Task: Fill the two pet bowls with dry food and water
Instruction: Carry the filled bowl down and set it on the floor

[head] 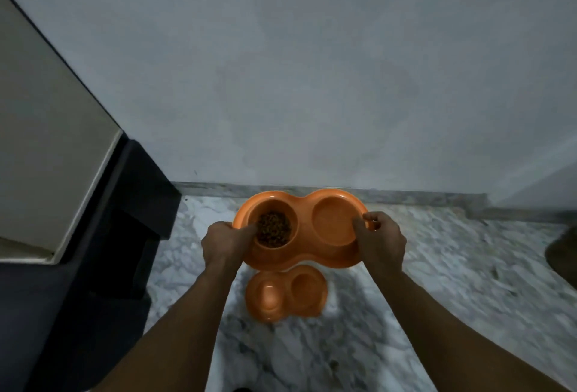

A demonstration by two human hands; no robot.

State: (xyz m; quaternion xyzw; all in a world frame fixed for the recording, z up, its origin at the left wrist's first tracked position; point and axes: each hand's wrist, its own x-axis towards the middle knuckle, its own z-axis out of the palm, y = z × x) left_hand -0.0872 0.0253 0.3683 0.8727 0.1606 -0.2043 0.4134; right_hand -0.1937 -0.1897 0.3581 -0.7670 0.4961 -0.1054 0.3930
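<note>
Both the left hand [223, 243] and right hand [382, 240] grip opposite ends of the double bowl [301, 262].

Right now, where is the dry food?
Head view, centre: the dry food lies in the left well of the held orange double bowl, beside the left hand.

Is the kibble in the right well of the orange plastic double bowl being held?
No, the brown dry kibble lies in the left well of the held orange plastic double bowl, by the left hand.
</note>
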